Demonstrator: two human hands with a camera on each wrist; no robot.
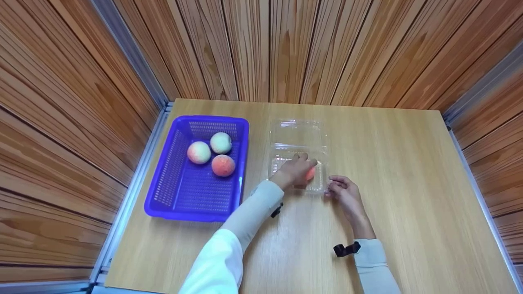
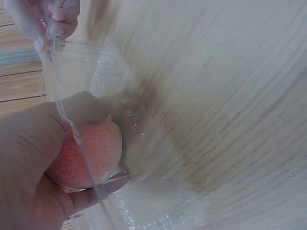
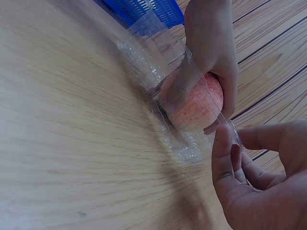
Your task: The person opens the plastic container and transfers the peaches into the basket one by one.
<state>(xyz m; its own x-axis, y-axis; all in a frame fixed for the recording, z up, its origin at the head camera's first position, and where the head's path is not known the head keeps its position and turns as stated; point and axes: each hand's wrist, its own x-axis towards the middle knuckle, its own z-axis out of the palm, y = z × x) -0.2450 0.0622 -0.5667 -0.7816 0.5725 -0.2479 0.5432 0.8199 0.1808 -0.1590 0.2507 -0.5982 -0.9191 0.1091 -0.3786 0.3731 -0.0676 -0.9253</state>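
A clear plastic clamshell box [image 1: 298, 134] stands on the table with its lid folded back, away from the person. Inside its near half, my left hand [image 1: 295, 170] grips a pinkish-red peach [image 2: 96, 153], thumb on one side and fingers on the other. My right hand [image 1: 346, 196] pinches the box's near right corner between thumb and fingers, as the right wrist view shows. Left of the box is a purple-blue plastic basket [image 1: 196, 204]. It holds a pale peach [image 1: 221, 143], a cream-and-pink peach [image 1: 199, 152] and a redder peach [image 1: 223, 165].
The wooden table [image 1: 408, 183] reaches back to a wood-panelled wall [image 1: 286, 49], with more panels at both sides. Metal rails [image 1: 135, 179] run along the table's sides. Small black devices [image 1: 346, 249] are strapped at the wrists.
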